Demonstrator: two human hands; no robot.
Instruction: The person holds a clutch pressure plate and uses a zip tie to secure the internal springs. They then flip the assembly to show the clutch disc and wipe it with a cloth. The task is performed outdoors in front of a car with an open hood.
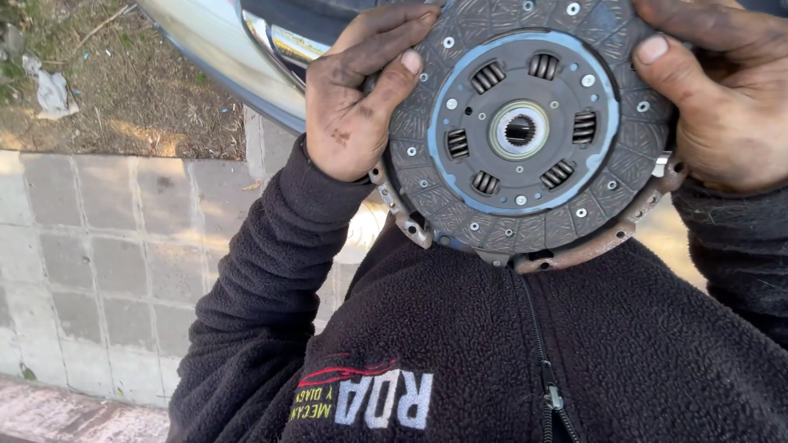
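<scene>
Head view: disc held between both hands

The disc (pixel 519 131) stands upright against the chest of a black fleece (pixel 492 353), its top rim cut by the frame's upper edge. A rusty plate (pixel 611 238) peeks out behind its lower rim. The left hand (pixel 357 98) clamps the left rim, thumb on the face and fingers curled over the edge. The right hand (pixel 726 98) grips the right rim likewise. Open tiled pavement (pixel 98 262) lies to the left.

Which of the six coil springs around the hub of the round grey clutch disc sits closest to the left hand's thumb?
The upper-left coil spring; the left hand grips that edge of the round grey clutch disc.
</scene>
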